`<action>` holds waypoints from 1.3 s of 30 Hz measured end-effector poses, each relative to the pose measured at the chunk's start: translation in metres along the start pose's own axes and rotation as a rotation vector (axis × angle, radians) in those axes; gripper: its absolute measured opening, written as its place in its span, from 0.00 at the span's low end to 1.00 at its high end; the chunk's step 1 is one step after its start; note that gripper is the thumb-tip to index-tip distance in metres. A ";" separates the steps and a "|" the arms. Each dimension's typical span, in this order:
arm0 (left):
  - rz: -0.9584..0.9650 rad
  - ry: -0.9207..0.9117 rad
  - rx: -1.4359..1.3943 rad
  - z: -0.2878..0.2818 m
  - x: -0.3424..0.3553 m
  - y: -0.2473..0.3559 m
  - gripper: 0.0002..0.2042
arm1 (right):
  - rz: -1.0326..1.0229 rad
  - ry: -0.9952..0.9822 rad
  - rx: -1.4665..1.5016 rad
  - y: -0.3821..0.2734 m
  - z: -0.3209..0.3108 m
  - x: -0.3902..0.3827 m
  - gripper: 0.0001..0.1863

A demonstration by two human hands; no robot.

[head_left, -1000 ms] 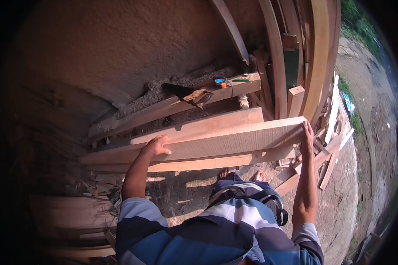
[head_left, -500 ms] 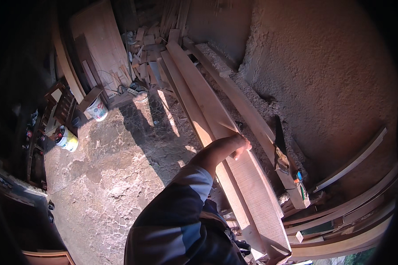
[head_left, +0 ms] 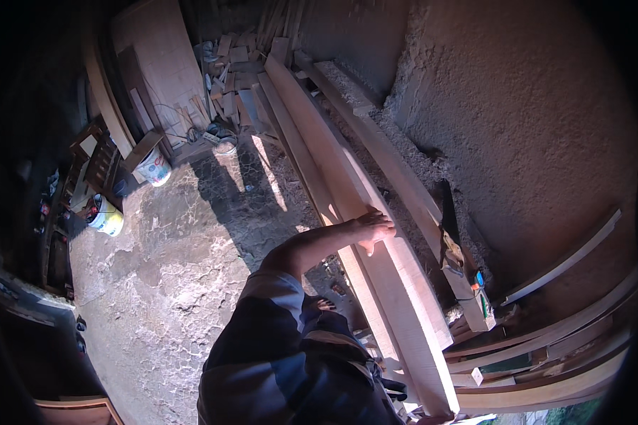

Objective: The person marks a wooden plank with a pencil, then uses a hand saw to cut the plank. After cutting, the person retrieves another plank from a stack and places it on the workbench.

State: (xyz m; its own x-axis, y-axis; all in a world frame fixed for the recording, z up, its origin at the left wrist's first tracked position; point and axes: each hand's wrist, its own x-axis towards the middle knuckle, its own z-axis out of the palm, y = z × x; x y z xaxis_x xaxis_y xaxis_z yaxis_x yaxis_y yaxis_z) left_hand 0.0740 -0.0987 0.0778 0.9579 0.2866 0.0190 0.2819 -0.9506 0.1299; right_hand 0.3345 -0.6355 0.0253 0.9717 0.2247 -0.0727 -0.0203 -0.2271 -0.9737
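My left hand [head_left: 374, 228] reaches across from the left and is closed over the upper edge of a long, thick wooden board [head_left: 404, 304]. The thumb side is against the face turned toward me. That board stands tilted, with two of its faces showing. Along its left side lies another long board [head_left: 377, 313], lit by the sun in places. At the board's near end, a small skin-coloured patch [head_left: 436, 419] at the bottom rim may be part of my right hand; its fingers cannot be made out.
Right of the boards runs a thick beam [head_left: 390, 159] among wood shavings, with a handsaw [head_left: 448, 212] on its near part. A rough wall [head_left: 517, 142] rises beyond. Stacked planks [head_left: 546, 368] lie lower right. Offcuts [head_left: 234, 78], a leaning panel [head_left: 159, 64] and buckets [head_left: 154, 170] stand far left.
The held board has turned about its length, so a second face now shows. My left hand has shifted slightly left with it, and my elbow has swung out to the left.
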 end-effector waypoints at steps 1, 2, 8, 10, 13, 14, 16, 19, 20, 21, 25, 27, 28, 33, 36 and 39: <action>-0.020 0.050 -0.001 0.001 -0.007 0.002 0.38 | -0.001 0.015 0.020 0.000 -0.015 -0.006 0.31; -0.015 0.080 -0.002 0.004 -0.014 0.004 0.37 | 0.007 0.025 0.040 0.000 -0.033 -0.013 0.31; -0.099 0.199 0.056 0.017 -0.050 0.023 0.34 | 0.090 -0.023 -0.041 0.017 -0.116 -0.035 0.30; -0.138 0.209 0.067 0.018 -0.053 0.029 0.34 | 0.122 -0.147 -0.115 0.017 -0.130 -0.035 0.31; -0.108 0.142 0.163 0.013 -0.051 0.031 0.31 | 0.143 -0.187 -0.335 0.005 -0.138 -0.030 0.31; -0.129 0.105 0.139 0.011 -0.049 0.034 0.31 | 0.086 -0.189 -0.436 0.000 -0.140 -0.026 0.32; -0.085 0.065 0.146 0.007 -0.041 0.044 0.32 | 0.097 -0.226 -0.426 -0.009 -0.142 -0.023 0.34; 0.085 0.043 0.096 -0.001 -0.030 0.078 0.34 | 0.019 -0.174 -0.362 -0.011 -0.140 -0.029 0.36; 0.173 0.071 0.043 -0.001 -0.026 0.096 0.34 | 0.053 -0.106 -0.332 -0.009 -0.136 -0.034 0.36; 0.181 0.027 0.020 0.001 -0.019 0.115 0.35 | 0.086 -0.039 -0.302 -0.006 -0.132 -0.039 0.37; 0.283 -0.132 -0.112 0.003 0.012 0.190 0.38 | 0.256 0.143 -0.016 0.005 -0.107 -0.061 0.37; 0.273 -0.243 -0.105 0.004 0.033 0.218 0.39 | 0.322 0.154 0.123 0.007 -0.099 -0.067 0.37; 0.253 -0.317 -0.079 0.005 0.041 0.229 0.39 | 0.336 0.164 0.167 0.007 -0.097 -0.067 0.39; 0.344 -0.213 -0.033 0.017 0.002 0.239 0.30 | 0.583 0.217 0.449 0.013 -0.094 -0.083 0.43; 0.360 -0.022 -0.074 0.039 -0.036 0.245 0.28 | 0.582 0.234 0.657 0.026 -0.093 -0.105 0.35; 0.319 0.063 0.063 0.056 -0.065 0.253 0.31 | 0.546 0.215 0.837 0.040 -0.097 -0.123 0.21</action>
State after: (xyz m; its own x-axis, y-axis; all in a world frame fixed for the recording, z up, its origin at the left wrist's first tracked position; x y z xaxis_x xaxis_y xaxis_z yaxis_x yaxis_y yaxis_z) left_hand 0.0865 -0.3640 0.0534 0.9936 -0.0223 0.1103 -0.0275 -0.9986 0.0458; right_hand 0.2366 -0.7638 0.0166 0.8003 0.0948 -0.5920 -0.5510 0.5056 -0.6639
